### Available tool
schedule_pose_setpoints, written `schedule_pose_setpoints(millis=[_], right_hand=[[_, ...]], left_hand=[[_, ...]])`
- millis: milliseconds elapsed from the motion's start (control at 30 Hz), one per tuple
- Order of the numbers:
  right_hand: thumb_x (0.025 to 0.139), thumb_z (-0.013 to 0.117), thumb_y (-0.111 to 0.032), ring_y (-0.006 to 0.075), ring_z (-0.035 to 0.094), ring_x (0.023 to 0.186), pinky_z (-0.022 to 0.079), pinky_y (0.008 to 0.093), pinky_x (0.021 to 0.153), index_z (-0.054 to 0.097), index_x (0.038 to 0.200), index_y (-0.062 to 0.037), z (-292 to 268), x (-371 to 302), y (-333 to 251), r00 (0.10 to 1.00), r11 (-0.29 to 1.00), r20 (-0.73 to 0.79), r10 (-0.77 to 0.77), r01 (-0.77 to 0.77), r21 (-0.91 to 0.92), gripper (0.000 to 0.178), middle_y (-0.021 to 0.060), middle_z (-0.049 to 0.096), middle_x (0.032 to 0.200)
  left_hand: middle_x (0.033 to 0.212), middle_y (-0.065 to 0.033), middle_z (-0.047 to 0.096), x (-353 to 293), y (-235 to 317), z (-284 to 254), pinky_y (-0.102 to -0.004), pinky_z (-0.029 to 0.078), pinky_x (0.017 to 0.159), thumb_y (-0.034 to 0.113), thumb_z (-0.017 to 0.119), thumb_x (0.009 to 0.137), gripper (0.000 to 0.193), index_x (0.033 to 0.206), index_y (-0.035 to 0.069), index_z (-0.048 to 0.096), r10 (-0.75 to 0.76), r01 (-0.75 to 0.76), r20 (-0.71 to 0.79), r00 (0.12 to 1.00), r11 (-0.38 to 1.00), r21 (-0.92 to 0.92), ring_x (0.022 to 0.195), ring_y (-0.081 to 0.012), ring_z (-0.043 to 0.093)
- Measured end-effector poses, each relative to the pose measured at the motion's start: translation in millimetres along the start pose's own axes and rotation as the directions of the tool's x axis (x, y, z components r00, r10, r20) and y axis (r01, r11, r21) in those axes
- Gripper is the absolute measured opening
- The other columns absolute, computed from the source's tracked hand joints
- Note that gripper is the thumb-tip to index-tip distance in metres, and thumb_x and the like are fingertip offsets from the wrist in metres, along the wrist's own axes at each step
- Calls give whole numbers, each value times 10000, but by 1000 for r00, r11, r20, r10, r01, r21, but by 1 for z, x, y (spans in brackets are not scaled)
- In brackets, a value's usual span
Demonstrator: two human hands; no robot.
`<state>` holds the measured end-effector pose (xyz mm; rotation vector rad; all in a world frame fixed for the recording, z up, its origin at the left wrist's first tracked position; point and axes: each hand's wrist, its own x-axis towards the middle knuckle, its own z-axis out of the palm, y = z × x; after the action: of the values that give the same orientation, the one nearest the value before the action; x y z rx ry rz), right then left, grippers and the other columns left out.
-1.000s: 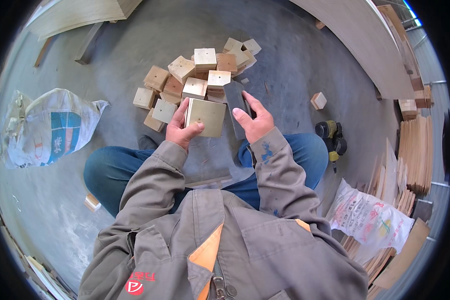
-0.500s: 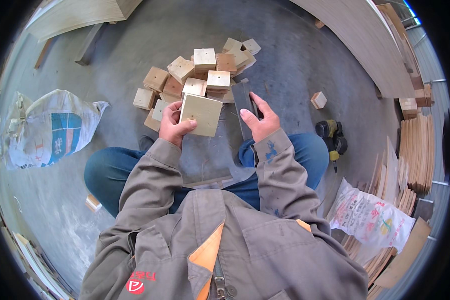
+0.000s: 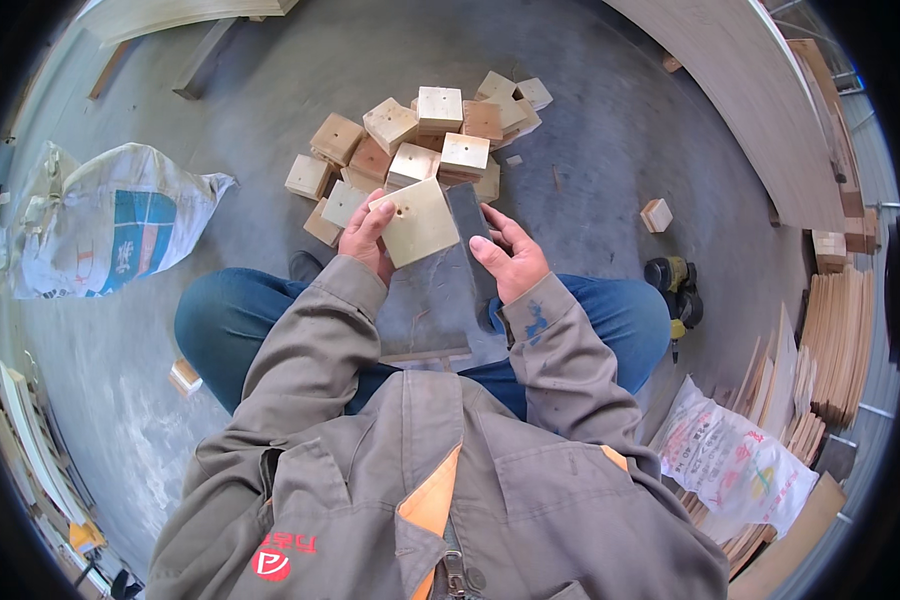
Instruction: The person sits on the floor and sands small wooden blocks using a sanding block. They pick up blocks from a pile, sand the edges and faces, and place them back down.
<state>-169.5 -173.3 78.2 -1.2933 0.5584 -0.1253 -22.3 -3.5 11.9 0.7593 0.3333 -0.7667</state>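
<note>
My left hand (image 3: 366,242) grips a square pale wooden block (image 3: 425,228) by its left side, thumb on the top face near a small hole. The block is tilted, one corner toward the pile. My right hand (image 3: 513,262) is closed around a long, flat, dark grey bar (image 3: 468,228), probably a sanding block. The bar stands along the right edge of the wooden block, touching it or very close. Just beyond my hands, several similar wooden blocks (image 3: 440,108) lie heaped on the floor, many with a small hole on top.
A white woven sack (image 3: 80,240) lies at left. To the right are a lone block (image 3: 656,215), a black and yellow power tool (image 3: 673,290) and another white sack (image 3: 735,455) beside stacked thin boards (image 3: 832,345). Large panels (image 3: 730,90) stand at the far right.
The wooden block has turned in my left hand, its hole now showing. My right hand has brought the dark bar in against the block's right edge. The whole view has shifted slightly.
</note>
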Motion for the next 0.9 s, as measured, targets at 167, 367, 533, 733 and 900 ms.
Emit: schedule_pose_setpoints(millis=[167, 367, 533, 733, 900], right_hand=[[983, 679, -147, 151, 625, 1114, 511, 286, 970, 419, 1536, 5, 5, 3, -3, 998, 1000, -56, -19, 20, 24, 630, 143, 663, 1268], [973, 686, -182, 201, 614, 1181, 482, 311, 1033, 426, 1528, 22, 5, -3, 2, 997, 994, -64, -31, 24, -104, 646, 177, 637, 1324], [944, 714, -227, 263, 601, 1243, 457, 339, 1075, 453, 1501, 37, 10, -19, 8, 990, 948, -89, -110, 77, -309, 670, 210, 617, 1351], [919, 717, -269, 261, 597, 1258, 454, 350, 1080, 512, 1458, 33, 11, -19, 7, 966, 838, -123, -226, 128, -531, 651, 219, 622, 1351], [929, 710, -267, 234, 656, 1161, 499, 318, 1010, 517, 1462, 21, -7, 51, -12, 963, 903, -200, -181, 83, -421, 636, 204, 664, 1315]], left_hand=[[1340, -138, 603, -9, -7, 8, -499, 505, 1037, 138, 778, 833, 740, 1476, 55, 421, -16, -25, 161, 987, 969, 247, 1253, -293, 590], [1375, -126, 595, -17, 1, 19, -491, 512, 974, 138, 832, 761, 970, 1582, 138, 317, -80, 42, 100, 992, 943, 331, 1214, -290, 614], [1357, -84, 607, -23, 5, 22, -506, 590, 806, 147, 780, 801, 933, 1595, 244, 301, -55, 62, -29, 998, 904, 424, 1154, -284, 651], [1348, -92, 616, -23, 3, 21, -491, 602, 822, 152, 785, 794, 968, 1616, 236, 281, -107, 85, 27, 994, 898, 432, 1126, -293, 668], [1356, -102, 611, -37, -3, 34, -486, 615, 791, 127, 773, 786, 999, 1631, 242, 253, -197, 142, 85, 977, 890, 433, 1101, -294, 678]])
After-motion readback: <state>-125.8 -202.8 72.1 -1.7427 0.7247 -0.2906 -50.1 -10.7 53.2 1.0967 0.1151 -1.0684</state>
